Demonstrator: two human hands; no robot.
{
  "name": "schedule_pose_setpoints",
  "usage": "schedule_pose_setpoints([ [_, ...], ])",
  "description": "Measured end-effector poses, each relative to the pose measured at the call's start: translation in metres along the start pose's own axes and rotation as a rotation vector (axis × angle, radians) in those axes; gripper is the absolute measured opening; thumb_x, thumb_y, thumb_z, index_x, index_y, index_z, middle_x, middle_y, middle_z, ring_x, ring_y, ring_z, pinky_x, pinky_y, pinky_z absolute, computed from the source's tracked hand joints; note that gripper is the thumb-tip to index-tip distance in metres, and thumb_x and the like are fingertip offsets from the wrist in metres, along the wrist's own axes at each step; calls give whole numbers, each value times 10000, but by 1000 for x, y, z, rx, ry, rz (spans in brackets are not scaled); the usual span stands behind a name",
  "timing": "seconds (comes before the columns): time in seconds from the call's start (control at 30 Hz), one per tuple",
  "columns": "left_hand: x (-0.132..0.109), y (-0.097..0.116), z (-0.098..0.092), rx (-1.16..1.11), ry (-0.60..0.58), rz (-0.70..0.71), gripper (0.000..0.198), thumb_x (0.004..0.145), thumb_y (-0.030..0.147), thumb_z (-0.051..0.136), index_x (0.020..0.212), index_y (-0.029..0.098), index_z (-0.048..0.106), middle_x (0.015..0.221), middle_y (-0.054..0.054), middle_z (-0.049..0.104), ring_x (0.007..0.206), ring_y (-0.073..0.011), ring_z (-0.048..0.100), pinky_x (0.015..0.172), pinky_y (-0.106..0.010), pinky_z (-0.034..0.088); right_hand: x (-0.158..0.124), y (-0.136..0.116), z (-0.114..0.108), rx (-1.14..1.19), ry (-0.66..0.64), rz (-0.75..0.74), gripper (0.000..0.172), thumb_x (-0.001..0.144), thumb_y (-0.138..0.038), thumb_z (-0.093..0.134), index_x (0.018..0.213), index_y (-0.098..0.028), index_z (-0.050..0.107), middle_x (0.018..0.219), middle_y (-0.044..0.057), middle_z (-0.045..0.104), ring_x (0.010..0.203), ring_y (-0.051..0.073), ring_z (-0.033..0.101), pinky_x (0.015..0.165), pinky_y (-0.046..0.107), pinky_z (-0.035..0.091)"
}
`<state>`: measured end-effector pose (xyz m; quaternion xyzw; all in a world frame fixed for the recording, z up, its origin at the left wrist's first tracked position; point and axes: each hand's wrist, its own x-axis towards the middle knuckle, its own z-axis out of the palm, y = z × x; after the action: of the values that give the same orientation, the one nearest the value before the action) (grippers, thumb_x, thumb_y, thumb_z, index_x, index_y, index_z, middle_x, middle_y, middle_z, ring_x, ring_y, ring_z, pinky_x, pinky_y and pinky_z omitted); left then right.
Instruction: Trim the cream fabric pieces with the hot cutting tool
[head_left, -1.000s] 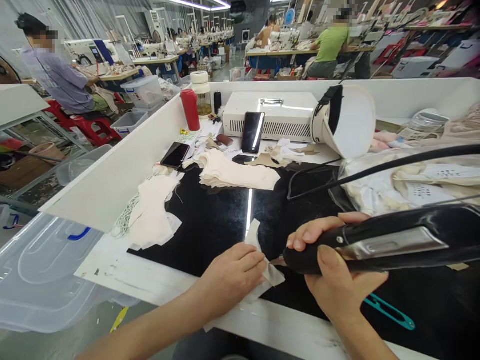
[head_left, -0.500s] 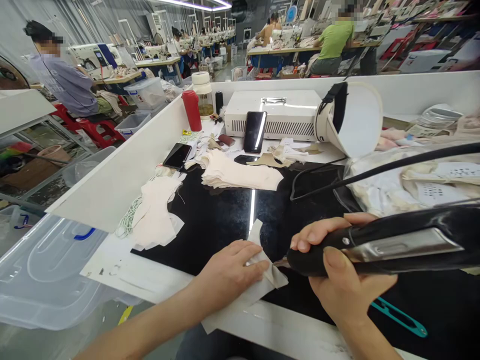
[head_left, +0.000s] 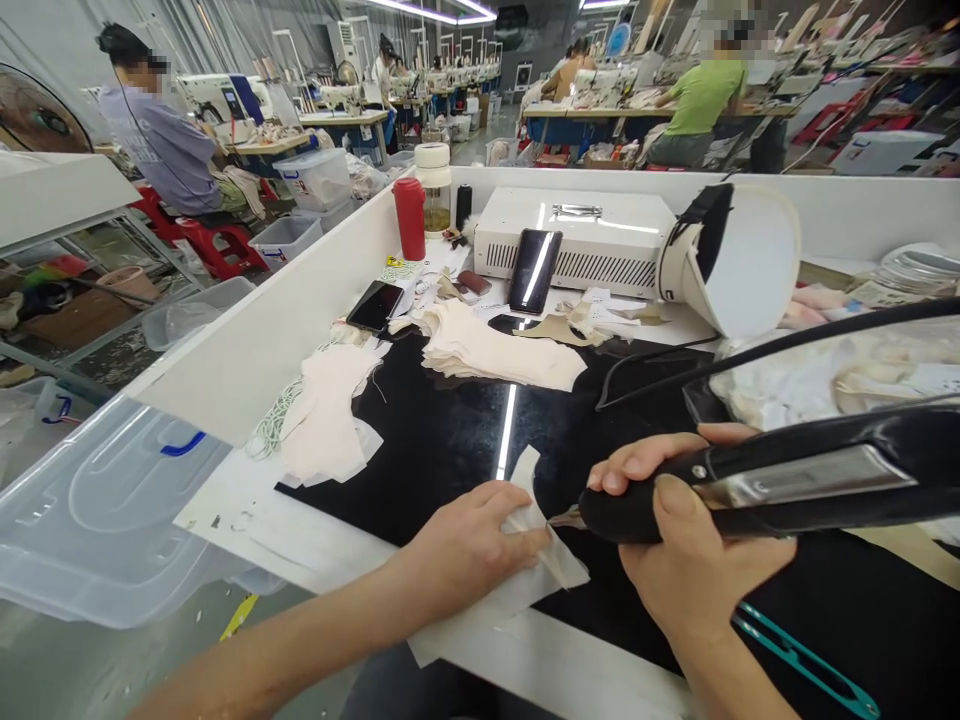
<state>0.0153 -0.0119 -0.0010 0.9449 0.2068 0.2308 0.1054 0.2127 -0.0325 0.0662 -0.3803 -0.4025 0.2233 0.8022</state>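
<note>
My left hand [head_left: 480,535] presses its fingers onto a pale cut fabric piece [head_left: 564,562], with the thumb and forefinger closed on its edge. This piece lies over the front edge of the black work surface [head_left: 420,430]. My right hand [head_left: 675,540] is wrapped around a thick black handheld tool [head_left: 817,475] with a metal strip along its side. The tool's thin metal tip [head_left: 568,518] meets the fabric's edge right beside my left fingertips. Below my right wrist lies a slim turquoise looped tool [head_left: 806,660].
Stacks of pale fabric pieces [head_left: 502,350] lie behind and at left [head_left: 322,415]. Farther back are phones [head_left: 534,270], a red bottle [head_left: 409,220], a white vented box [head_left: 577,230] and a lamp-like cone [head_left: 757,260]. A bag [head_left: 862,365] fills the right. People sit at sewing machines beyond.
The view has turned slightly left, so the background sits farther right. Both hands keep their holds, and the tool's tip remains at the fabric's edge.
</note>
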Motion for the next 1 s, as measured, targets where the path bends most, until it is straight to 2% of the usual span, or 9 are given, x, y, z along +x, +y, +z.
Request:
schedule_pose_setpoints([
  [0.3, 0, 2, 4, -5, 27, -8, 179, 1157, 298, 693, 1292, 232, 790, 1334, -127, 709, 1243, -250, 726, 1045, -353, 690, 4, 8, 9, 34, -9, -17, 418, 864, -309, 976, 1144, -266, 669, 749, -63, 741, 556, 173, 677, 558, 339, 631],
  [0.4, -1, 7, 3, 10, 42, -6, 185, 1149, 293, 708, 1298, 202, 767, 1307, -128, 713, 1210, -255, 731, 1032, -364, 697, 2, 7, 8, 26, -6, -3, 405, 877, -307, 974, 1140, -263, 670, 760, -63, 740, 566, 167, 684, 579, 344, 646],
  [0.5, 2, 7, -2, 42, 53, 10, 193, 1184, 284, 633, 1261, 145, 742, 1204, -127, 732, 1136, -237, 744, 1032, -368, 698, 1, 6, 7, 30, -14, -7, 421, 873, -322, 984, 1149, -263, 672, 761, -66, 738, 566, 163, 684, 571, 333, 643],
  [0.6, 12, -2, -9, 79, 48, 65, 213, 1202, 190, 525, 1174, 121, 724, 1150, -130, 748, 1160, -239, 746, 1083, -391, 681, 0, 6, 6, 24, -27, -19, 428, 875, -332, 983, 1156, -267, 667, 760, -66, 738, 569, 165, 687, 567, 329, 640],
  [0.73, 31, -23, -10, -22, -48, 148, 230, 1160, 73, 506, 1234, 120, 719, 1260, -139, 769, 1228, -224, 744, 1143, -362, 642, -1, 6, 4, 12, -35, -16, 421, 883, -344, 973, 1153, -274, 656, 769, -71, 726, 575, 165, 693, 571, 331, 650],
  [0.87, 38, -39, -7, -89, -162, 142, 229, 1136, 78, 569, 1281, 111, 743, 1248, -146, 781, 1201, -241, 756, 1093, -361, 649, -2, 7, 2, 0, -43, -15, 424, 893, -334, 962, 1175, -283, 650, 778, -69, 717, 585, 172, 696, 567, 335, 644],
  [1.0, 32, -46, -9, -157, -152, 103, 226, 1164, 139, 583, 1258, 129, 788, 1251, -135, 786, 1171, -233, 758, 1085, -346, 641, -3, 7, 1, 8, -56, -19, 415, 906, -339, 957, 1192, -288, 660, 792, -62, 721, 600, 174, 699, 585, 338, 641],
])
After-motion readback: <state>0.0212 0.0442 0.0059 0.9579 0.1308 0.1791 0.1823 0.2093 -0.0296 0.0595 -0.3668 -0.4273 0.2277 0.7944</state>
